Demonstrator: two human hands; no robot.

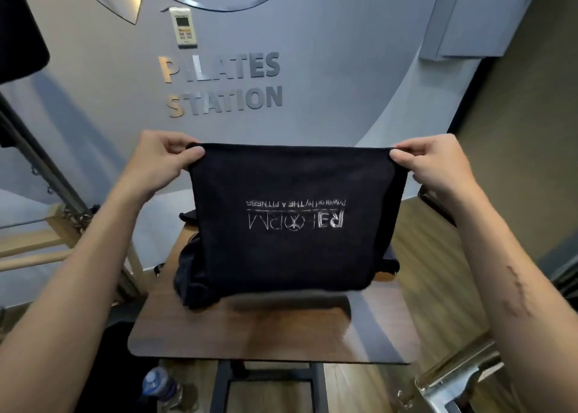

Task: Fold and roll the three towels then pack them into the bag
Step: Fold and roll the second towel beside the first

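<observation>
Black towel, pinched by both hands, hides dark heap behind

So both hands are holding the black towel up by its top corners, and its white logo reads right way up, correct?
Not quite. Both hands, left and right, do hold the towel up by its top corners, but the head view shows the white logo upside down.

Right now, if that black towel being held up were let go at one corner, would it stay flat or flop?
Probably flop: the black towel hangs limp from pinches of the left hand and right hand. Its top edge sags slightly between them, suggesting soft cloth. It looks light, since fingertips alone carry it.
</observation>
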